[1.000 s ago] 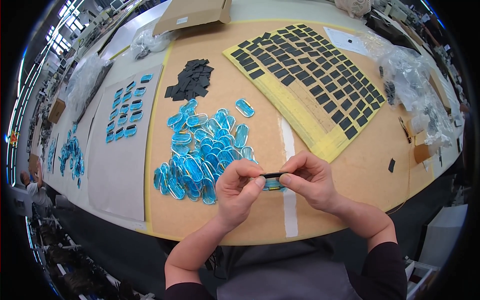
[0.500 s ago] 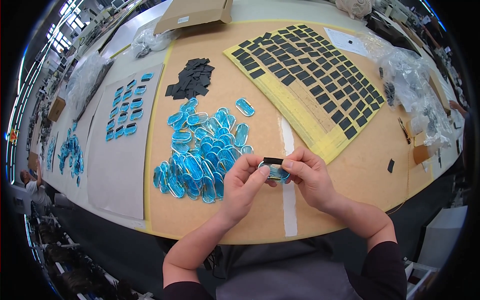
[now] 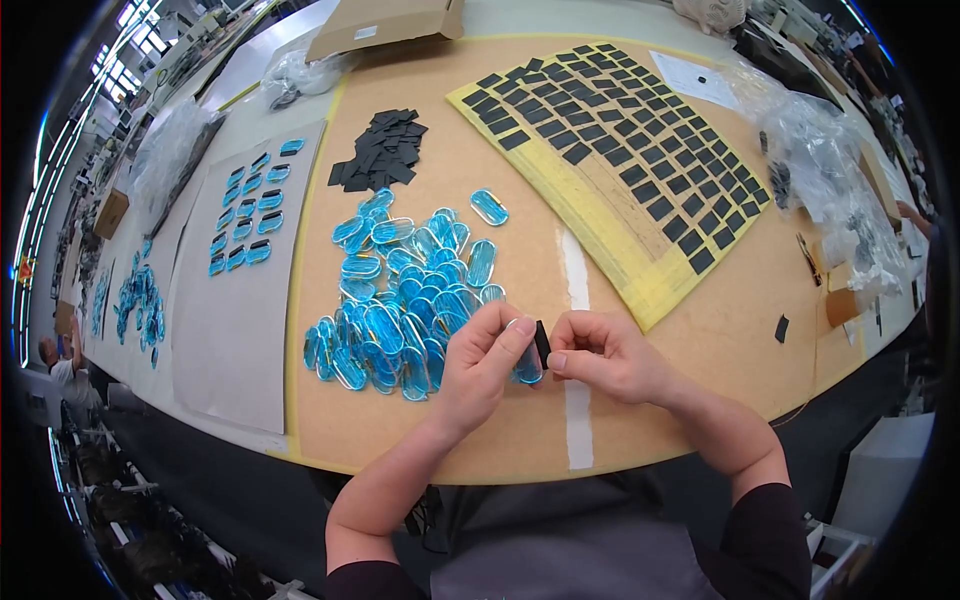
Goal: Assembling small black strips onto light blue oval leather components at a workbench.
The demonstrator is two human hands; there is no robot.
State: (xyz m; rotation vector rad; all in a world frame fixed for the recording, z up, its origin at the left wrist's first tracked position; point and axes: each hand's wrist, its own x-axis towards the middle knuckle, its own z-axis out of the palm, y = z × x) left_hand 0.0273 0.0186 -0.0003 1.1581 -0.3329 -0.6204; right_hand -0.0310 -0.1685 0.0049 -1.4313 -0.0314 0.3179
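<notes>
My left hand point(image 3: 482, 362) is closed around a flat, oval, shiny blue piece point(image 3: 529, 369) with a pale rim, thumb on top. A black strip point(image 3: 542, 344) stands upright along that piece's right edge. My right hand point(image 3: 615, 358) is closed too, thumb and forefinger pinching at the strip's right side. Just left of my hands lies a loose heap of similar blue oval pieces point(image 3: 400, 325). Behind the heap is a pile of flat black rectangles point(image 3: 378, 153). The fingers partly cover the held piece, so its lower end is hidden.
A yellow-edged board point(image 3: 640, 290) at the right bears rows of black rectangles. On a grey sheet point(image 3: 235, 350) at the left sit rows of blue pieces with black strips. Plastic bags point(image 3: 830, 170), a cardboard box point(image 3: 385, 30) and tweezers point(image 3: 808, 258) lie around the table's edges.
The blue piece has turned from lying crosswise to upright, its black strip now on the right. My right hand has shifted its fingers to the strip's side.
</notes>
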